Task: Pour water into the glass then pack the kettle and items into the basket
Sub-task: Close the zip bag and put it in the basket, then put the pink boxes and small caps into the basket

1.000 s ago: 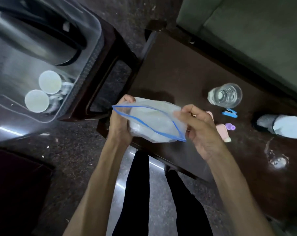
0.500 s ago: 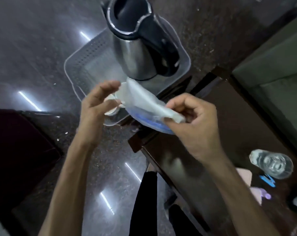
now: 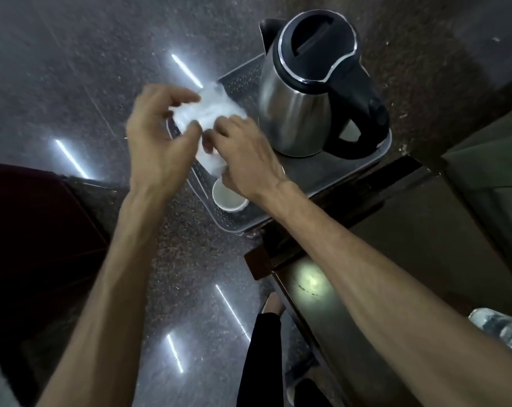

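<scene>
**Operator:** Lowering the plastic bag [image 3: 210, 113] toward the basket [image 3: 351, 168] now; I'm pinching its near edge with my right hand [image 3: 243, 160], fingers pressed onto the film, while my left hand [image 3: 158, 133] is curling loosely at the far corner, thumb and fingertips just beside it. I cannot tell whether the left is truly gripping, the picture is blurring there

**Observer:** How is the bag behaving?

**Operator:** I'm judging it as light, soft and slippery; it's crumpling and sagging between my hands, so I'm taking it by the edges rather than the middle. It's hanging over the basket's left rim, just beside the kettle [image 3: 304, 92]

**Observer:** Room to set it down?

**Operator:** The kettle is standing upright and filling most of the basket, and a white cup [image 3: 228, 196] is sitting at the near corner under my right wrist. I'm seeing open floor only in the strip left of the kettle. The basket is resting on a dark stand by the table [image 3: 395, 274], its near corner overhanging, so I'm thinking of pressing gently. The glass [image 3: 504, 327] is sitting on the table, well apart
</scene>
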{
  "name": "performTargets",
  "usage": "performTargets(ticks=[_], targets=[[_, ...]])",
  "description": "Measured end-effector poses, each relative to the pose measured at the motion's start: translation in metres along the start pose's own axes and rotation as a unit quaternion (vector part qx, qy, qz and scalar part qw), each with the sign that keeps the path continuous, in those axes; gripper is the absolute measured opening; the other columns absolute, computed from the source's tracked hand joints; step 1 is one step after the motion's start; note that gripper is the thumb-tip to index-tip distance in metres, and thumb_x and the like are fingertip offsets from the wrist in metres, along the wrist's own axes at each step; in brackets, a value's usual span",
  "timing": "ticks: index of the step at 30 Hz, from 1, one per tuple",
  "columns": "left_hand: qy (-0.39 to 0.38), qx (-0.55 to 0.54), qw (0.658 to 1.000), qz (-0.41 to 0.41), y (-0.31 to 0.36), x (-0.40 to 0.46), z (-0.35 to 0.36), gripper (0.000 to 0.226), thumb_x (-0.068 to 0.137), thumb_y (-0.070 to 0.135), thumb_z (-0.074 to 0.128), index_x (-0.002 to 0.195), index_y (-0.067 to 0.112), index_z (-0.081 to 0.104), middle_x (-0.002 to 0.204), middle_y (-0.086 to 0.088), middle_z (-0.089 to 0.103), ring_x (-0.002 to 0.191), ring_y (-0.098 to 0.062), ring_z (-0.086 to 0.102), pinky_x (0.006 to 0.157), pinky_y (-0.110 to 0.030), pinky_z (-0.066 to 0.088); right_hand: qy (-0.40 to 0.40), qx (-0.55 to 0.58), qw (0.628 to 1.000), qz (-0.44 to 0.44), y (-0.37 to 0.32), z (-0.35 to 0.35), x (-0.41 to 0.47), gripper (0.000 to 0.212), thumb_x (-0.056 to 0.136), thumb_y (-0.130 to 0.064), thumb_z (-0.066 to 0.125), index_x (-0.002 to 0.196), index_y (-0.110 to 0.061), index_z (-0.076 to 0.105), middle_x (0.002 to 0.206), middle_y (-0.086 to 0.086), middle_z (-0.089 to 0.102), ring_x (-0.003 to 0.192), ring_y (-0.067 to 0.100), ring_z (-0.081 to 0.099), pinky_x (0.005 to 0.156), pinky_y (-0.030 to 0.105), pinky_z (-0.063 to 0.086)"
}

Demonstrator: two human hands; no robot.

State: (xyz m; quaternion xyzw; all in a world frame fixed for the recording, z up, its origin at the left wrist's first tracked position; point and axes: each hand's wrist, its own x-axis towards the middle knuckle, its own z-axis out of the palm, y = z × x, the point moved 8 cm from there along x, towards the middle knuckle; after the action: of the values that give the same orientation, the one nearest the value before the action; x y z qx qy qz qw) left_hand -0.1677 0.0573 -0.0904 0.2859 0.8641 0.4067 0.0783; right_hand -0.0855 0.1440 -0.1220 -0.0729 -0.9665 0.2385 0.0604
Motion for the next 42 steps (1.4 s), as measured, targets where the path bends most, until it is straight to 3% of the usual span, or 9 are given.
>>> performTargets(ticks=[3, 5, 8, 12, 14, 17, 21, 30, 42], targets=[[-0.159, 0.118, 0.98, -0.016, -0.021, -0.002, 0.039, 0.043, 0.082, 0.009, 0.067, 0.125, 0.01, 0.07, 0.134, -0.012, 0.062, 0.127, -0.029, 0.056, 0.108, -0.039, 0.045, -0.147, 0.033, 0.988, 0.043, 0.016, 0.029, -0.004, 0.025, 0.081, -0.013, 0.062, 0.103, -0.011, 0.072, 0.106, 0.01, 0.071, 0.102, 0.033, 0.065, 0.089, 0.039, 0.048], [-0.22, 0.165, 0.961, -0.02, -0.036, -0.005, 0.053, 0.052, 0.085, 0.011, 0.07, 0.136, 0.009, 0.063, 0.145, -0.016, 0.054, 0.137, -0.033, 0.049, 0.114, -0.044, 0.042, -0.119, 0.092, 0.986, 0.076, 0.02, 0.019, -0.005, 0.021, 0.077, -0.015, 0.059, 0.091, -0.009, 0.072, 0.096, 0.01, 0.072, 0.091, 0.032, 0.066, 0.081, 0.041, 0.055], [-0.26, 0.205, 0.943, -0.037, -0.051, -0.004, 0.063, 0.07, 0.084, 0.027, 0.076, 0.147, 0.01, 0.052, 0.15, -0.017, 0.047, 0.14, -0.037, 0.044, 0.112, -0.05, 0.041, -0.044, 0.107, 0.986, 0.122, 0.031, 0.001, -0.009, 0.03, 0.079, -0.014, 0.061, 0.104, -0.01, 0.077, 0.108, 0.008, 0.074, 0.101, 0.028, 0.067, 0.087, 0.039, 0.056], [-0.289, 0.29, 0.912, -0.035, -0.056, -0.002, 0.082, 0.081, 0.085, 0.036, 0.078, 0.153, 0.008, 0.043, 0.153, -0.018, 0.043, 0.139, -0.039, 0.046, 0.114, -0.053, 0.043, -0.173, 0.039, 0.972, 0.156, 0.035, 0.025, -0.016, 0.025, 0.09, -0.017, 0.057, 0.105, -0.009, 0.076, 0.106, 0.018, 0.074, 0.093, 0.035, 0.066, 0.07, 0.032, 0.042], [-0.291, 0.321, 0.901, -0.035, -0.05, 0.0, 0.09, 0.081, 0.084, 0.038, 0.078, 0.15, 0.006, 0.044, 0.149, -0.021, 0.045, 0.133, -0.042, 0.051, 0.111, -0.054, 0.045, -0.191, 0.048, 0.969, 0.153, 0.035, 0.028, -0.022, 0.023, 0.092, -0.013, 0.053, 0.106, -0.009, 0.071, 0.109, 0.019, 0.072, 0.1, 0.038, 0.066, 0.071, 0.033, 0.037], [-0.246, 0.342, 0.906, -0.034, -0.036, 0.002, 0.087, 0.075, 0.082, 0.03, 0.08, 0.145, 0.004, 0.049, 0.149, -0.022, 0.046, 0.129, -0.044, 0.054, 0.106, -0.055, 0.048, -0.106, 0.13, 0.971, 0.173, 0.041, 0.011, -0.035, 0.027, 0.09, -0.006, 0.054, 0.11, -0.009, 0.071, 0.111, 0.018, 0.074, 0.103, 0.039, 0.068, 0.071, 0.038, 0.045], [-0.106, 0.239, 0.965, 0.004, 0.01, -0.015, 0.074, 0.05, 0.083, 0.016, 0.067, 0.133, 0.009, 0.063, 0.143, -0.013, 0.056, 0.123, -0.033, 0.059, 0.091, -0.043, 0.05, 0.053, 0.226, 0.949, 0.213, 0.059, -0.025, -0.075, 0.039, 0.089, -0.004, 0.054, 0.122, -0.009, 0.074, 0.119, 0.01, 0.078, 0.11, 0.027, 0.072, 0.092, 0.042, 0.058], [-0.154, -0.02, 0.986, 0.062, 0.131, -0.171, 0.171, 0.02, 0.082, 0.001, 0.068, 0.101, 0.005, 0.075, 0.104, -0.005, 0.072, 0.097, -0.011, 0.066, 0.088, -0.016, 0.048, 0.247, 0.345, 0.791, 0.442, 0.119, -0.043, -0.282, 0.031, 0.087, -0.004, 0.061, 0.109, -0.017, 0.078, 0.101, -0.01, 0.079, 0.092, 0.001, 0.074, 0.081, 0.013, 0.058], [-0.475, 0.044, 0.873, 0.099, 0.17, -0.399, 0.335, 0.036, 0.083, 0.011, 0.071, 0.119, 0.005, 0.071, 0.122, -0.012, 0.068, 0.11, -0.033, 0.066, 0.091, -0.044, 0.055, 0.268, 0.2, 0.608, 0.72, 0.118, -0.008, -0.599, 0.031, 0.083, -0.001, 0.07, 0.109, -0.015, 0.077, 0.105, 0.005, 0.079, 0.094, 0.023, 0.076, 0.084, 0.024, 0.057]])
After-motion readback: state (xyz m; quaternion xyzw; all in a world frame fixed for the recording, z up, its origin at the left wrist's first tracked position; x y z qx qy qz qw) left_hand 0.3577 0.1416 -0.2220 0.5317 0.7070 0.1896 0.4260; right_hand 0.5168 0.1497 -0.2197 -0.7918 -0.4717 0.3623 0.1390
